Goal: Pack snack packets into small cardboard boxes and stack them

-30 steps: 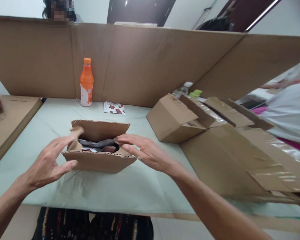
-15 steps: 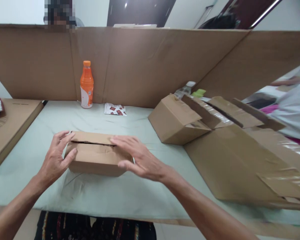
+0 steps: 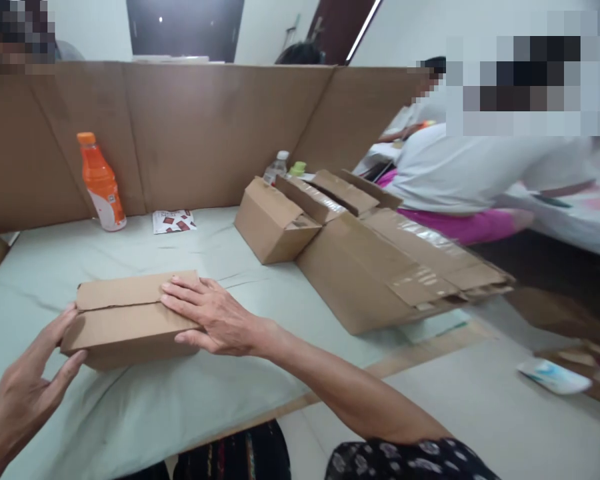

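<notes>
A small cardboard box rests on the cloth-covered table with its top flaps folded down, meeting in a narrow seam. My left hand grips its left end, fingers at the upper corner and thumb on the front side. Across the right part of the lid lies my right hand, fingers stretched out flat over the seam and thumb near the front edge. Behind the box are an orange bottle and a white packet with brown squares.
Right of the box stand a smaller open carton and a larger taped carton. Behind them are a clear bottle and a green-topped item. A cardboard partition borders the table's back. A person in white sits at right.
The view has swung right, bringing in more of the person and the floor. The flap seam has narrowed under my right hand. My left hand has moved lower on the box's left end.
</notes>
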Action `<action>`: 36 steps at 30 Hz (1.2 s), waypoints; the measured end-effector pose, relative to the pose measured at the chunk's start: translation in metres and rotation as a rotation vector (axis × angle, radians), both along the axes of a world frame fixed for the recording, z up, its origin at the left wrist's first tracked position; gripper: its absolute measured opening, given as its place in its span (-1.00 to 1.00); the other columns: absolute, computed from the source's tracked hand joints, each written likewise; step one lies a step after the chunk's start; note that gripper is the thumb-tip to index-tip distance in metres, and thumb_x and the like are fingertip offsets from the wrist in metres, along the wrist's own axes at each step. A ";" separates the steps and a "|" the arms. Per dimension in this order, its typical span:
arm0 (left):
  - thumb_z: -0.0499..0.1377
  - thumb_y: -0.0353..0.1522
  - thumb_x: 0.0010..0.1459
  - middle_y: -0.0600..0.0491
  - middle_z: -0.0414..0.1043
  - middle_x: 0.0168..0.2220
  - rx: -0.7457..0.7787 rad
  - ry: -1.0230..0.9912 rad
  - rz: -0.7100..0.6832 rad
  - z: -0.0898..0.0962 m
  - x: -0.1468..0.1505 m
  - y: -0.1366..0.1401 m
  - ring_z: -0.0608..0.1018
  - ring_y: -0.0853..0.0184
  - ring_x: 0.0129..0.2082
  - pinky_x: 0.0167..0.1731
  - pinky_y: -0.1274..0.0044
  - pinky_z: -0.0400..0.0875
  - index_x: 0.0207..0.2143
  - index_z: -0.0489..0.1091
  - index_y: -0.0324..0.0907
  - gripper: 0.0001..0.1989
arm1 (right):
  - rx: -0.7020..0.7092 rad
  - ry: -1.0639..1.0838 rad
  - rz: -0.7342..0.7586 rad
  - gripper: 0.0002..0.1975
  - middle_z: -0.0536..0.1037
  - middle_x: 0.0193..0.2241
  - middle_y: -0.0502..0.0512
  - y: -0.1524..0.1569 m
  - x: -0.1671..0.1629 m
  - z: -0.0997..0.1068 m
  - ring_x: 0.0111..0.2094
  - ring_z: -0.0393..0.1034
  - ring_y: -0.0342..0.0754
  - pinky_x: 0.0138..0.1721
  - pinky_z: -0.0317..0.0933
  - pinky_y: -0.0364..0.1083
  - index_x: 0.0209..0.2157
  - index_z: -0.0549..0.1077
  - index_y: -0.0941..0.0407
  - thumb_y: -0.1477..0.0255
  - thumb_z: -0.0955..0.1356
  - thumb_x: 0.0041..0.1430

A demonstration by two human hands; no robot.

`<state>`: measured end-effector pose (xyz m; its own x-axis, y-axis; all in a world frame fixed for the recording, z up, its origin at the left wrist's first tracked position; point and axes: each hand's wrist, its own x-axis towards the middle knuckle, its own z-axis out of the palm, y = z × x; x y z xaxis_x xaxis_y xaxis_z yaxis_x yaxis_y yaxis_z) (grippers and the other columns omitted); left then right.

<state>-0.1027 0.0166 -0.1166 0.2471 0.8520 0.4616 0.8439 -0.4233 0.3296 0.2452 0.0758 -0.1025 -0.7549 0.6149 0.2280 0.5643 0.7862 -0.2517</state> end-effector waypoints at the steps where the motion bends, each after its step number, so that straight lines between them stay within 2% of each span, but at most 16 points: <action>1: 0.12 -0.16 0.41 0.08 0.32 0.38 0.009 -0.001 -0.019 0.000 0.007 0.006 0.51 0.00 0.27 0.21 0.18 0.51 0.43 0.11 0.21 -0.42 | 0.009 -0.002 -0.030 -0.33 0.25 0.41 0.38 -0.004 0.007 0.000 0.46 0.04 0.22 0.27 0.17 0.32 0.39 0.28 0.19 0.09 0.30 0.42; 3: 0.11 -0.20 0.42 0.04 0.31 0.39 0.028 -0.005 -0.108 -0.001 0.030 0.020 0.49 0.03 0.29 0.25 0.17 0.47 0.42 0.12 0.18 -0.43 | 0.034 0.000 -0.113 -0.36 0.25 0.42 0.36 -0.018 0.027 -0.003 0.46 0.05 0.24 0.28 0.17 0.33 0.38 0.29 0.19 0.14 0.31 0.42; 6: 0.11 -0.29 0.43 -0.04 0.32 0.38 0.017 -0.044 -0.288 -0.007 0.081 0.045 0.44 0.08 0.33 0.29 0.20 0.43 0.37 0.22 0.07 -0.50 | 0.105 0.012 -0.301 -0.41 0.30 0.39 0.31 -0.051 0.070 -0.012 0.44 0.10 0.22 0.29 0.19 0.28 0.38 0.31 0.15 0.22 0.29 0.43; 8: 0.10 -0.31 0.42 -0.11 0.35 0.36 -0.067 -0.124 -0.378 -0.012 0.127 0.064 0.45 0.09 0.33 0.29 0.20 0.43 0.32 0.30 -0.03 -0.55 | 0.188 0.006 -0.471 -0.46 0.35 0.37 0.27 -0.076 0.099 -0.020 0.41 0.17 0.19 0.25 0.24 0.21 0.37 0.34 0.11 0.25 0.26 0.44; 11: 0.09 -0.35 0.37 -0.14 0.35 0.33 -0.220 -0.250 -0.460 -0.022 0.206 0.096 0.44 0.09 0.33 0.31 0.17 0.39 0.27 0.35 -0.08 -0.57 | 0.348 -0.050 -0.757 -0.51 0.45 0.30 0.26 -0.107 0.132 -0.031 0.32 0.32 0.20 0.09 0.34 0.12 0.31 0.40 0.10 0.25 0.22 0.47; 13: 0.09 -0.37 0.35 -0.17 0.31 0.36 -0.251 -0.273 -0.480 -0.031 0.260 0.114 0.40 0.10 0.35 0.33 0.17 0.37 0.32 0.27 -0.10 -0.50 | 0.434 -0.105 -0.928 -0.52 0.51 0.24 0.31 -0.116 0.145 -0.035 0.24 0.39 0.24 -0.04 0.37 0.11 0.26 0.44 0.14 0.23 0.22 0.47; 16: 0.07 -0.38 0.35 -0.34 0.01 0.48 -0.282 -0.288 -0.478 -0.050 0.330 0.128 0.14 -0.01 0.49 0.44 0.08 0.14 0.44 0.02 -0.25 -0.35 | 0.479 -0.159 -1.136 -0.52 0.54 0.18 0.40 -0.110 0.154 -0.037 0.17 0.42 0.32 -0.14 0.37 0.15 0.21 0.46 0.20 0.22 0.22 0.46; 19: 0.04 -0.44 0.32 -0.35 -0.24 0.54 -0.331 -0.266 -0.516 -0.074 0.372 0.125 -0.14 -0.04 0.55 0.50 0.02 -0.10 0.50 -0.26 -0.29 -0.20 | 0.458 -0.148 -1.257 -0.50 0.54 0.16 0.46 -0.089 0.155 -0.034 0.14 0.40 0.38 -0.13 0.37 0.21 0.22 0.44 0.23 0.22 0.20 0.45; 22: 0.09 -0.49 0.21 -0.33 -0.25 0.54 -0.411 -0.189 -0.605 -0.096 0.382 0.113 -0.11 -0.05 0.54 0.50 0.04 -0.05 0.51 -0.37 -0.26 -0.06 | 0.422 -0.104 -1.303 -0.49 0.51 0.17 0.49 -0.073 0.156 -0.033 0.13 0.38 0.40 -0.11 0.39 0.23 0.24 0.40 0.22 0.22 0.20 0.44; 25: 0.15 -0.50 0.15 -0.34 -0.28 0.54 -0.481 -0.102 -0.675 -0.107 0.374 0.106 -0.09 -0.02 0.54 0.50 0.12 -0.01 0.52 -0.34 -0.27 0.01 | 0.397 -0.058 -1.296 -0.46 0.47 0.21 0.50 -0.068 0.157 -0.035 0.18 0.32 0.43 -0.08 0.40 0.27 0.28 0.34 0.21 0.22 0.22 0.41; 28: 0.25 -0.41 0.23 -0.32 -0.31 0.55 -0.520 -0.032 -0.721 -0.106 0.365 0.106 -0.04 -0.11 0.53 0.46 0.04 0.02 0.52 -0.23 -0.21 -0.04 | 0.406 -0.023 -1.284 -0.43 0.43 0.24 0.50 -0.069 0.159 -0.039 0.22 0.27 0.42 0.00 0.38 0.28 0.32 0.28 0.21 0.24 0.25 0.38; 32: 0.27 -0.17 0.34 -0.18 -0.11 0.53 -0.528 0.052 -0.769 -0.098 0.362 0.107 0.14 -0.16 0.46 0.37 -0.12 0.11 0.46 0.05 -0.05 -0.25 | 0.406 -0.024 -1.291 -0.44 0.42 0.26 0.51 -0.068 0.162 -0.043 0.23 0.28 0.38 0.09 0.34 0.26 0.28 0.30 0.26 0.26 0.28 0.37; 36: 0.32 -0.22 0.25 -0.26 0.09 0.46 -0.500 0.175 -0.840 -0.088 0.337 0.095 0.25 -0.12 0.42 0.36 0.00 0.20 0.43 0.14 -0.14 -0.23 | 0.390 -0.040 -1.310 -0.45 0.40 0.27 0.49 -0.065 0.161 -0.041 0.24 0.29 0.35 0.09 0.33 0.24 0.28 0.30 0.25 0.27 0.29 0.36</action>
